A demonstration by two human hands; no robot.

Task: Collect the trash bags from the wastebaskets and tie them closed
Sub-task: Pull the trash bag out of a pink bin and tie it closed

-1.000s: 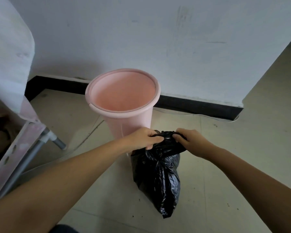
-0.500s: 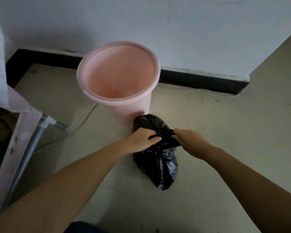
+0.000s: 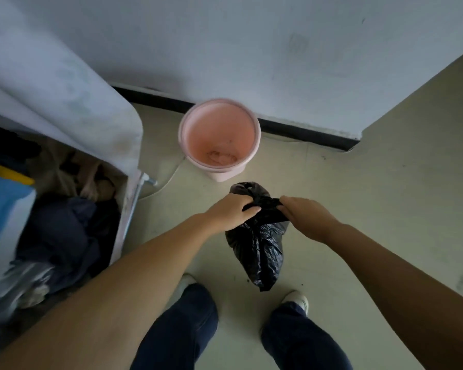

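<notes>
The left hand (image 3: 231,210) and right hand (image 3: 304,213) each pinch the top of the black trash bag (image 3: 257,247), which looks soft, light and crinkly.

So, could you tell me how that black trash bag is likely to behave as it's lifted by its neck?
The black trash bag looks floppy: its film is crinkled and sags below the left hand and right hand. It is probably light, since the bulge is small. The glossy plastic may slip, so a firm grip seems wise.
</notes>
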